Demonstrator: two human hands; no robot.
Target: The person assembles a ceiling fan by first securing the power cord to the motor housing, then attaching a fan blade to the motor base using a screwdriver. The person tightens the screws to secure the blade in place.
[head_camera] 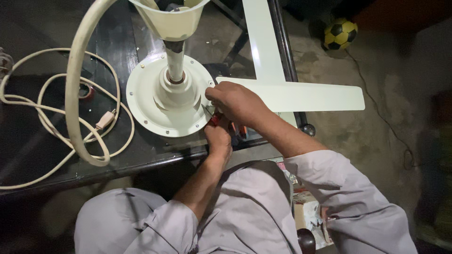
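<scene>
The cream-white round metal ceiling-fan motor housing sits flat on the dark glossy counter, its short shaft standing upright into a cream funnel-shaped canopy cup. Both hands work at the housing's right rim, where a long cream fan blade joins it and reaches out past the counter's edge. The right hand is curled closed, fingertips pinched at the rim just beside the blade root; what it pinches is too small to tell. The left hand comes up from below, its grip closed around a red-handled tool whose metal tip points at the same spot on the rim. A looped cream power cord lies well to the left, and a yellow-and-black ball rests on the floor.
</scene>
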